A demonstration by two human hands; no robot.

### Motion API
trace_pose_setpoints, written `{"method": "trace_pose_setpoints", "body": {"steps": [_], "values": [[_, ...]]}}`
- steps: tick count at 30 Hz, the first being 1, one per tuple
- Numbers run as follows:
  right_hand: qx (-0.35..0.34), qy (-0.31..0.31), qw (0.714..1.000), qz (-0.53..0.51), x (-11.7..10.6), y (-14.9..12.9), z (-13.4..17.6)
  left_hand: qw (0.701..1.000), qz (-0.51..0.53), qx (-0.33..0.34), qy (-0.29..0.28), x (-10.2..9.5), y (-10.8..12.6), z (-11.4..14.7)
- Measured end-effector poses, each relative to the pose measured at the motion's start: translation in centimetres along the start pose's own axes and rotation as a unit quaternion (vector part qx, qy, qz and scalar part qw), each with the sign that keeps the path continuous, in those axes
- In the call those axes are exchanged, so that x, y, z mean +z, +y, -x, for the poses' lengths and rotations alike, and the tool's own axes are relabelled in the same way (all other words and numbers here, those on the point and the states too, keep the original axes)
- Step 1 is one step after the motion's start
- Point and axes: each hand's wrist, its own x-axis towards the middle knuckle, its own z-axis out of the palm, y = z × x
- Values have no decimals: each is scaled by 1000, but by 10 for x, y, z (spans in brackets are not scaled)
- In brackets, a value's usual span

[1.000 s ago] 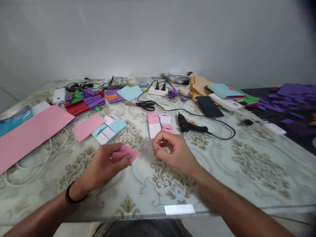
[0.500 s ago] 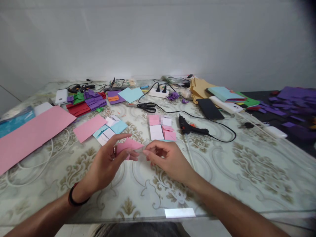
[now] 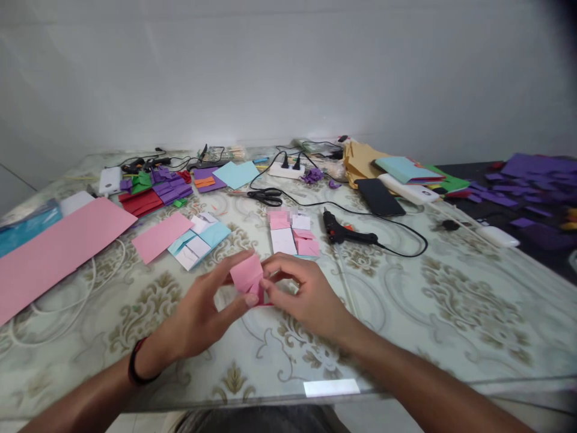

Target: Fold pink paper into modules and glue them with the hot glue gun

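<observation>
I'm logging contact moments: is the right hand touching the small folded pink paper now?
Touching. The head view shows the right hand with its fingertips pressed on the edge of the folded pink paper, which the left hand pinches from the other side.

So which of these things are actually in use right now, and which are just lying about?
In use:
left hand
right hand
pink paper, held between both hands

Lying about:
glue gun
scissors
phone
power strip
pink sheet
purple scraps

Matt pink paper [image 3: 247, 275], glossy tabletop [image 3: 451, 313]
</observation>
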Motion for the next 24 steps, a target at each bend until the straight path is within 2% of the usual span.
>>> {"method": "trace_pose_setpoints", "body": {"steps": [4,7,11,17,24], "values": [[-106,-39,980,166,1,2,3,988,-91,111,59,-6,2,-4],[-149,-39,962,226,3,3,4,983,-123,122,57,-6,2,-4],[-168,-37,956,236,3,3,4,978,-159,130,37,-4,1,-3],[-171,-21,968,183,0,1,3,962,-192,184,59,-3,-2,-7],[-72,-3,991,114,-15,-7,-1,957,-201,175,114,-12,5,-9]]}}
